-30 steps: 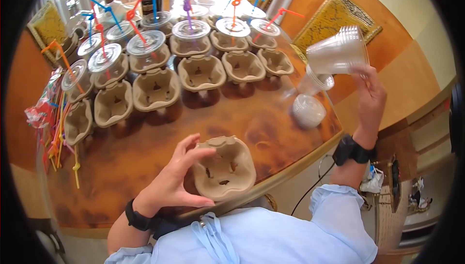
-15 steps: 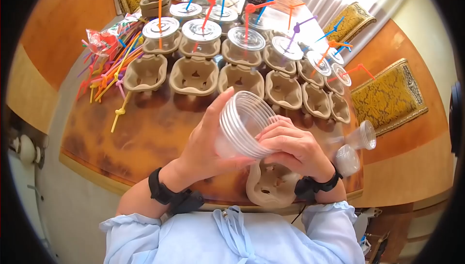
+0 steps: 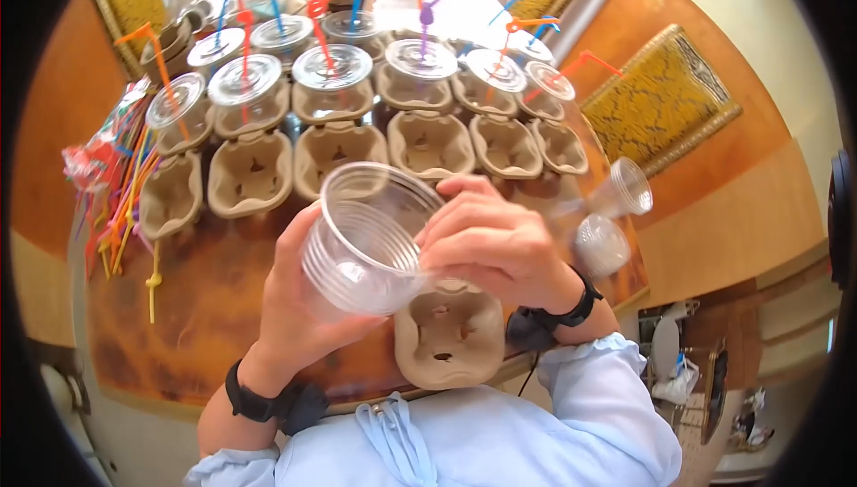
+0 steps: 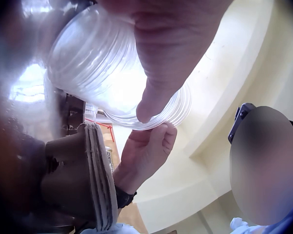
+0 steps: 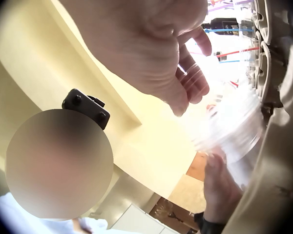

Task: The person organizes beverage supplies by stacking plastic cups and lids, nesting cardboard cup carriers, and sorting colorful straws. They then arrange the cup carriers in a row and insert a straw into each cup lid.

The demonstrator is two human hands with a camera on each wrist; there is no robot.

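Note:
A stack of clear plastic cups (image 3: 335,277) is tilted in my left hand (image 3: 299,313), whose fingers and thumb curl round its side. My right hand (image 3: 500,241) pinches the rim of the top cup (image 3: 397,246), which stands a little out of the stack. In the left wrist view, my left hand (image 4: 173,53) crosses the nested cups (image 4: 97,58), with my right hand (image 4: 144,158) at their rims. The right wrist view shows my right hand (image 5: 141,48) above the blurred stack (image 5: 237,126). Below the hands lies a moulded cup carrier (image 3: 451,340), seen as several nested layers (image 4: 100,175) from the left wrist.
Across the table (image 3: 187,308) run carriers (image 3: 250,174), their far compartments holding lidded cups (image 3: 330,67) with coloured straws. Loose straws (image 3: 129,192) lie at the left. Clear cups (image 3: 616,188) and a clear rounded stack (image 3: 601,244) lie at the right edge.
The cup stack has come from the far right to in front of the body, and the left hand has left the carrier to hold it. Since half a second ago, the top cup has risen from the stack.

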